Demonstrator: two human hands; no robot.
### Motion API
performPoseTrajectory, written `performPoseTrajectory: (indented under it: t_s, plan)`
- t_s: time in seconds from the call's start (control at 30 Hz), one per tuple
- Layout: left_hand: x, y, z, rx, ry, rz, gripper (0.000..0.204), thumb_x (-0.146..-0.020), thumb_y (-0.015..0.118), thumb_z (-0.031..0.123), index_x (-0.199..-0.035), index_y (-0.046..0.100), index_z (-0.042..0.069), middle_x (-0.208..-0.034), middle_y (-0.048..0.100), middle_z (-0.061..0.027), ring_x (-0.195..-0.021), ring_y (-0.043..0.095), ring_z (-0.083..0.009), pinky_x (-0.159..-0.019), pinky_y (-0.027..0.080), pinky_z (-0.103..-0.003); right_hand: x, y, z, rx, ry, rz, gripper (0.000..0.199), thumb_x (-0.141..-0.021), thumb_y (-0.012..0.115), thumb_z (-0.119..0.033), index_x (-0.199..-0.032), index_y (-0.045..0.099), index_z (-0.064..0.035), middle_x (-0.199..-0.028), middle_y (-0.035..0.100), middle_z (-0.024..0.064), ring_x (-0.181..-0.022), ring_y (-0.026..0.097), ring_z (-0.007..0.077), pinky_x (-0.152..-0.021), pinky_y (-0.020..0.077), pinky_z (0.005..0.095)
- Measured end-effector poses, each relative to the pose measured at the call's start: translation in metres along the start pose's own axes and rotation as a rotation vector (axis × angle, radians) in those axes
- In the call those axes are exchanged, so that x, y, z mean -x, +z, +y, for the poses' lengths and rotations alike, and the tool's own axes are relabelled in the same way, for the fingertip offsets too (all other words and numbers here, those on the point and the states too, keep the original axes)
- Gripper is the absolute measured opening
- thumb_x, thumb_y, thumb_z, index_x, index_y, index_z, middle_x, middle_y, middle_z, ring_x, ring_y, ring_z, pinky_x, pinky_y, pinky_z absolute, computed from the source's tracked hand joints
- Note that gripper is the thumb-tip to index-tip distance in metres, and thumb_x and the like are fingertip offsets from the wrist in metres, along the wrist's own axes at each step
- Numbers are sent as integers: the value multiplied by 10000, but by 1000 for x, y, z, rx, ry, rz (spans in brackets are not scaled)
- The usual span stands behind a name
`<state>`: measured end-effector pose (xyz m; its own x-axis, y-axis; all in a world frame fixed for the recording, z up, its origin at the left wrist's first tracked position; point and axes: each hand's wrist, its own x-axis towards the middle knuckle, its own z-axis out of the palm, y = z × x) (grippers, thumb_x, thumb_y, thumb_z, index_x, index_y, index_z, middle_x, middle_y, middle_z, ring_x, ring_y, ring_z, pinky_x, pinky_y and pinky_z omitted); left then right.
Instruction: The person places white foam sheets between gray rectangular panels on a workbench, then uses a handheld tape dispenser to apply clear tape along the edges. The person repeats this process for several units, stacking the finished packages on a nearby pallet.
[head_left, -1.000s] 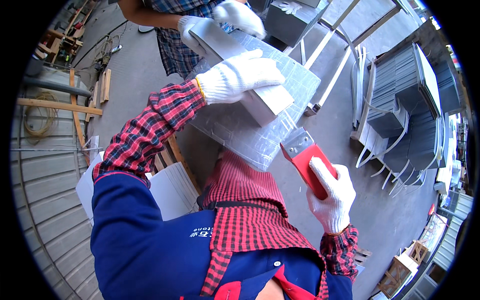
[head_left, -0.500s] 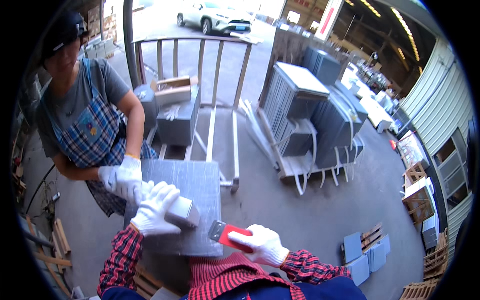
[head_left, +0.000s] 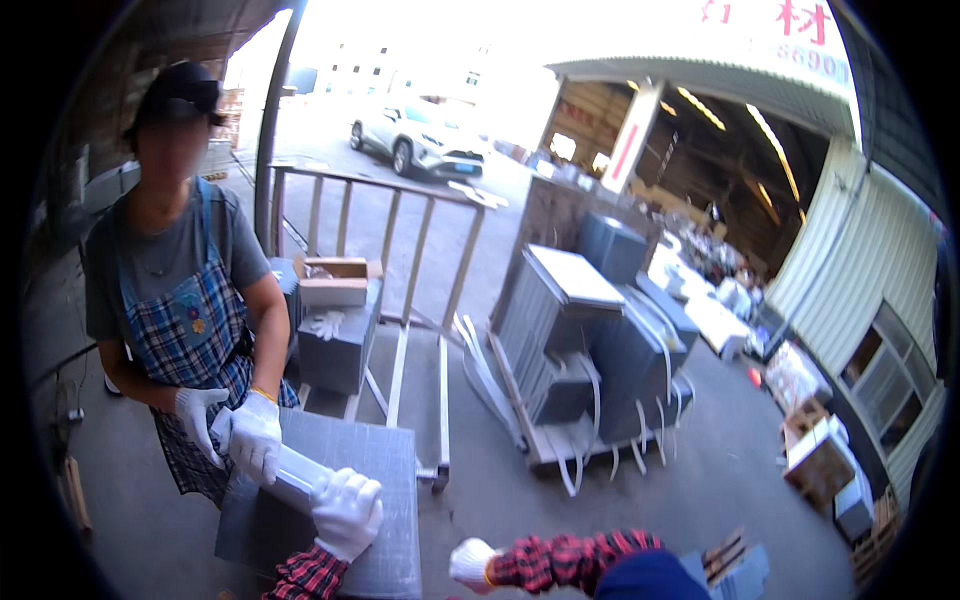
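My left hand (head_left: 347, 513), in a white knitted glove, has its fingers bent over the near end of a long, light grey block (head_left: 295, 472). The block lies slantwise on a dark grey square slab top (head_left: 385, 475). At the block's other end a co-worker's gloved hand (head_left: 256, 437) holds on, while that person's other gloved hand (head_left: 200, 412) is close by. My right hand (head_left: 474, 565), also gloved, is closed and held to the right of the slab top. Its fingers are partly turned away, and no tool shows in it.
The co-worker (head_left: 190, 300) stands across at the left in a checked apron. Behind are an open carton (head_left: 335, 288) on a grey stack, a metal rack frame (head_left: 400, 390), and strapped grey slabs on a pallet (head_left: 570, 390). More slabs (head_left: 735, 575) lie at lower right.
The view has tilted upward. My right hand has drawn away from the slab top, and the red scraper it held is out of sight. My left hand has moved to the block's near end.
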<state>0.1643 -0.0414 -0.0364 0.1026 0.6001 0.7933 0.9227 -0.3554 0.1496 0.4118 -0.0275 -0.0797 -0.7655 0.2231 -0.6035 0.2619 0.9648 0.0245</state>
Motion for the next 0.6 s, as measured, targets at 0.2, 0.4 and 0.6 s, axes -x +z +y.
performPoseTrajectory:
  t_s: [0.2, 0.4, 0.6]
  plan:
    - [40, 18, -4, -148, 13, 143, 415, -688, 743, 157, -1042, 539, 230, -1114, 541, -27, -1119, 540, -275, -1033, 325, -522, 56, -32, 19, -561, 326, 221, 270, -779, 631, -213, -1007, 757, -286, -820, 722, 92, -748, 704, 299, -637, 552, 428]
    - [67, 16, -8, -149, 36, -32, 514, -657, 783, 339, -1073, 496, 245, -1279, 440, -90, -1296, 369, -362, -1118, 194, -603, 81, -4, 66, -1442, 428, 860, 510, -727, 722, -207, -1226, 683, -111, -1037, 734, 104, -914, 691, 164, -814, 538, 307]
    - [57, 13, -13, -137, 54, -29, 422, -707, 747, 217, -1070, 534, 240, -1269, 490, -79, -1240, 446, -350, -1103, 236, -586, 167, -181, 241, -1478, 413, 1894, 470, -837, 656, -248, -1247, 624, -21, -1064, 650, 92, -931, 629, 193, -786, 512, 319]
